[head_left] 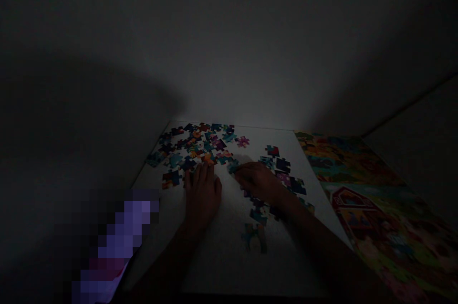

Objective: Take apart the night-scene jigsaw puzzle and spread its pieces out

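Note:
In dim light, a heap of loose jigsaw puzzle pieces (pixel 196 144) covers the far left of a white table (pixel 229 256). My left hand (pixel 203 194) lies flat, palm down, its fingertips at the near edge of that heap. My right hand (pixel 259 181) is closed, with a teal puzzle piece (pixel 233 166) pinched at its fingertips. Beneath and beside my right hand and forearm are several more pieces, among them a dark one (pixel 298 185) and a purple one (pixel 284 179); part of this group is hidden. Two or so joined pieces (pixel 254 238) lie nearer to me.
Along the right side are colourful picture sheets (pixel 386 218), one with a red barn. A pale wall (pixel 236 56) rises behind the table. At the lower left glows a pixelated purple object (pixel 121 237), its kind obscured. A pink piece (pixel 242 141) lies apart near the back.

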